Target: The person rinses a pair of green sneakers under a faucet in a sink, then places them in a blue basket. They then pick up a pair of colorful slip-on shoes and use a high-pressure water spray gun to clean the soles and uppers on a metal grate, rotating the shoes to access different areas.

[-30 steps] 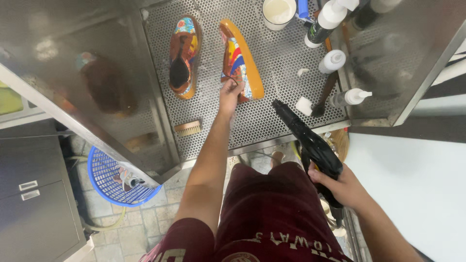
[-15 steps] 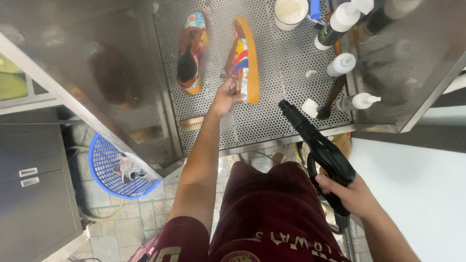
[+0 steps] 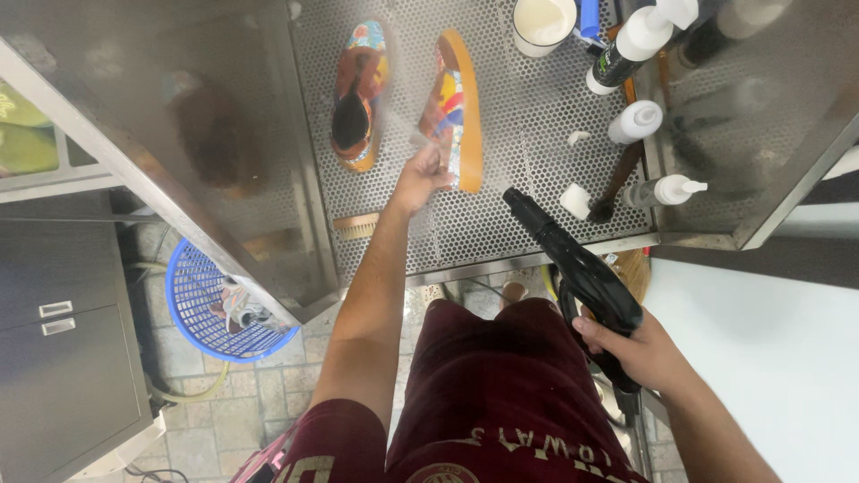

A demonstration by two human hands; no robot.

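Since the earlier frame, left hand (image 3: 420,179) has shifted slightly down the colourful shoe (image 3: 456,107), fingertips now at its near end; the shoe has tipped onto its edge, orange sole facing right. Left hand is narrow, fingers curled against the shoe, touching rather than fully gripping. Shoe lies on perforated metal tray (image 3: 501,224), approx. centre. Second shoe (image 3: 358,94) sits just left of it, opening up, apart from hand. Right hand (image 3: 640,353) is closed round handle of black spray gun (image 3: 573,264), nozzle pointing twd. tray, over its front edge. White bottles (image 3: 635,121) and white cup (image 3: 543,22) stand at tray's right/far side. Small brush (image 3: 356,225) lies near front-left. Blue basket (image 3: 215,300) on floor, left.
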